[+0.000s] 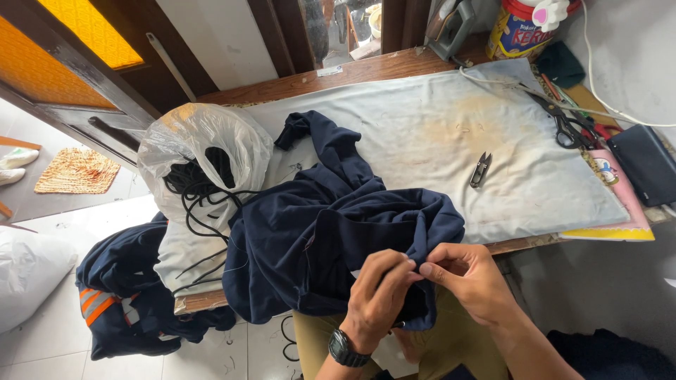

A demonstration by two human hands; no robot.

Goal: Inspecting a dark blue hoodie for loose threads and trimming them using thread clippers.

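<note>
The fingers of the left hand (378,295) and the right hand (468,276) meet tip to tip, both sets pressed together and pinching the edge of a navy blue garment (331,232). The garment hangs crumpled from that pinch, spreading up and away over the near edge of the desk (366,70). Beyond the fingers, on the stained grey cloth (436,134) covering the desk, lie small thread snips (480,169). Farther right of them sit black scissors (567,127). Left of the fingers, a clear plastic bag (201,144) holds tangled black cord (193,186). A black watch (345,348) circles the left wrist.
</note>
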